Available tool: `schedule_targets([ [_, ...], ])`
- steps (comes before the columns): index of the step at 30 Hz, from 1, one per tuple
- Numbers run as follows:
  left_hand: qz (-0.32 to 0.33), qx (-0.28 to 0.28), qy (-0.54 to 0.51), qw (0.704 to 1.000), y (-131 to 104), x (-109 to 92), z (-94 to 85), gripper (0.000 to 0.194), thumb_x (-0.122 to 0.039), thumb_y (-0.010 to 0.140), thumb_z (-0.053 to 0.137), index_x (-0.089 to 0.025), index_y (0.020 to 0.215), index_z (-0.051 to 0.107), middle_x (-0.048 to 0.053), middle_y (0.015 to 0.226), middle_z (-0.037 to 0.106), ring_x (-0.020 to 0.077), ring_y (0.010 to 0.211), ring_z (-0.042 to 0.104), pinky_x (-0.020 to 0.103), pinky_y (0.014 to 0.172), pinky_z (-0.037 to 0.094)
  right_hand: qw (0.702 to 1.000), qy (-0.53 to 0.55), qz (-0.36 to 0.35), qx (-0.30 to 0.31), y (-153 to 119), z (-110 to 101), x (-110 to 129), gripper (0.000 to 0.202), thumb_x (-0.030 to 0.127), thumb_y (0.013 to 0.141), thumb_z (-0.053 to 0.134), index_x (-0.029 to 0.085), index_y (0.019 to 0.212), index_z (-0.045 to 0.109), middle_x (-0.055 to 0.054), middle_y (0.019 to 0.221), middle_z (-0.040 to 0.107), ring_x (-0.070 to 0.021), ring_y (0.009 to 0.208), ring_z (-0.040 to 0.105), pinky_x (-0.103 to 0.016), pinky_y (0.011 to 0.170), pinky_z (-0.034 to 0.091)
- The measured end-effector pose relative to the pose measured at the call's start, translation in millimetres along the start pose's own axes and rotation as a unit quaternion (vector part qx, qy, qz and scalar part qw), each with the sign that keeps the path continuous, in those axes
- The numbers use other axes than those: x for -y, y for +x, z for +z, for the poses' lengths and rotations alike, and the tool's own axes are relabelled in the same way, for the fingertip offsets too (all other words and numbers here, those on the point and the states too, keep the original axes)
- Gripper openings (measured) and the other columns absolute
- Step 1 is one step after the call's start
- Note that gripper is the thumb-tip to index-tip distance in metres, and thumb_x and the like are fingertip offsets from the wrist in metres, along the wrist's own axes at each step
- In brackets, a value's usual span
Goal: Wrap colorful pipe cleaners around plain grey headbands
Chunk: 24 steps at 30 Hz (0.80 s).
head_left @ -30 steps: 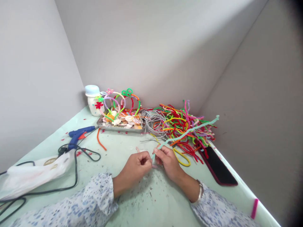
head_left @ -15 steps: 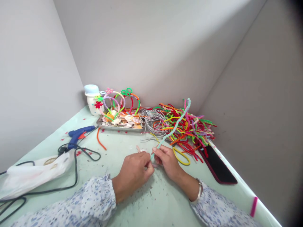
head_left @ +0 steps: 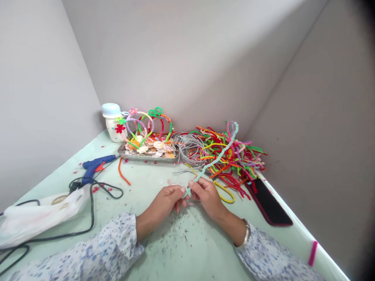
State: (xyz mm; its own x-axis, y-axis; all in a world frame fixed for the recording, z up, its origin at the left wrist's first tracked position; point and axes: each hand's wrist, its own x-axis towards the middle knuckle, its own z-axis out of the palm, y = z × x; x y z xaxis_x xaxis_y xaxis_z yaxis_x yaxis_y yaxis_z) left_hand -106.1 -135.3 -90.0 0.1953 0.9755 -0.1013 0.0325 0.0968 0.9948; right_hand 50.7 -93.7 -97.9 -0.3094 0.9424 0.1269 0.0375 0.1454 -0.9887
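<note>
Nearest, on the pale green, speck-strewn worktop, a short magenta fuzzy piece lies at the R edge. Just beyond, both hands meet mid-worktop. L hand has thumb + index narrowed on the low end of a long mint-green fuzzy stem, other fingers fanned loosely below. R hand pinches same stem a bit higher, btwn thumb + fingers; its free end rises away to the R. A pale pink fuzzy strip sits by/under the fingers, partly hidden; can't tell if held.

Just changed: L hand has rolled open from a curled-in pose, so its thumb now shows on the stem end. Prob. a grip adj. there, w/ R hand steadying; stem looks under control.

L side: white plastic bag, blk cable, blue glue gun w/ orange trigger, loose orange fuzzy strip. R side: yellow fuzzy loop, then dark-screened phone w/ red edge.

Farther: silver wire coil btwn metal tray of shell-like discs and a big multicolour heap of fuzzy stems. Colourful fuzzy hoops stand at tray; white bottle w/ lt-blue lid beside, near grey wall.
</note>
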Motion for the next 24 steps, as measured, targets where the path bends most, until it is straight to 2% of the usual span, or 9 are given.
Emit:
schedule_targets([
  [4, -0.018, 0.008, 0.005, 1.0, -1, -1, 1.6, 0.033, -0.044, 0.079, 0.055, -0.017, 0.063, 0.051, -0.003, 0.054, 0.052, 0.0086, 0.045, 0.041, 0.022, 0.046, 0.031, 1.0, -0.001, 0.004, -0.008, 0, 1, 1, 0.036, 0.045, 0.082, 0.06, 0.018, 0.059, 0.053, 0.005, 0.049, 0.049, -0.0108, 0.047, 0.043, -0.025, 0.05, 0.035],
  [11, 0.033, -0.01, 0.14, 0.99, -8, -6, 5.9, 0.033, -0.038, 0.084, 0.046, -0.02, 0.058, 0.038, -0.007, 0.052, 0.033, 0.0094, 0.049, 0.03, 0.022, 0.049, 0.025, 0.999, 0.027, 0.024, -0.004, 0, 1, 0, 0.034, 0.043, 0.081, 0.062, 0.018, 0.059, 0.054, 0.005, 0.048, 0.049, -0.0102, 0.046, 0.042, -0.024, 0.048, 0.035],
  [16, 0.101, -0.074, 0.292, 0.948, -16, -7, 10.8, 0.027, -0.026, 0.08, 0.048, -0.019, 0.057, 0.037, -0.005, 0.053, 0.036, 0.0103, 0.052, 0.032, 0.024, 0.051, 0.021, 0.998, 0.051, 0.048, 0.009, -2, 5, 4, 0.035, 0.044, 0.077, 0.064, 0.018, 0.057, 0.052, 0.006, 0.046, 0.047, -0.0098, 0.043, 0.041, -0.023, 0.044, 0.034],
  [19, 0.124, -0.093, 0.344, 0.926, -18, -5, 12.2, 0.025, -0.023, 0.078, 0.05, -0.018, 0.056, 0.039, -0.005, 0.052, 0.038, 0.0099, 0.05, 0.032, 0.024, 0.052, 0.02, 0.997, 0.056, 0.049, 0.014, -3, 5, 5, 0.035, 0.043, 0.077, 0.065, 0.018, 0.057, 0.053, 0.005, 0.046, 0.047, -0.0097, 0.043, 0.043, -0.023, 0.044, 0.035],
  [21, 0.117, -0.097, 0.331, 0.931, -17, -4, 12.1, 0.027, -0.024, 0.08, 0.05, -0.019, 0.057, 0.037, -0.005, 0.053, 0.038, 0.01, 0.051, 0.033, 0.024, 0.052, 0.021, 0.997, 0.066, 0.036, 0.024, -2, 3, 4, 0.032, 0.044, 0.079, 0.064, 0.017, 0.062, 0.057, 0.005, 0.048, 0.049, -0.0097, 0.044, 0.044, -0.023, 0.046, 0.036],
  [24, 0.091, -0.086, 0.27, 0.955, -16, -4, 10.8, 0.03, -0.029, 0.084, 0.047, -0.019, 0.058, 0.035, -0.005, 0.054, 0.035, 0.0102, 0.053, 0.033, 0.023, 0.052, 0.023, 0.994, 0.105, 0.022, 0.022, 2, -1, -2, 0.03, 0.046, 0.082, 0.061, 0.017, 0.074, 0.064, 0.004, 0.052, 0.053, -0.0099, 0.047, 0.046, -0.022, 0.048, 0.036],
])
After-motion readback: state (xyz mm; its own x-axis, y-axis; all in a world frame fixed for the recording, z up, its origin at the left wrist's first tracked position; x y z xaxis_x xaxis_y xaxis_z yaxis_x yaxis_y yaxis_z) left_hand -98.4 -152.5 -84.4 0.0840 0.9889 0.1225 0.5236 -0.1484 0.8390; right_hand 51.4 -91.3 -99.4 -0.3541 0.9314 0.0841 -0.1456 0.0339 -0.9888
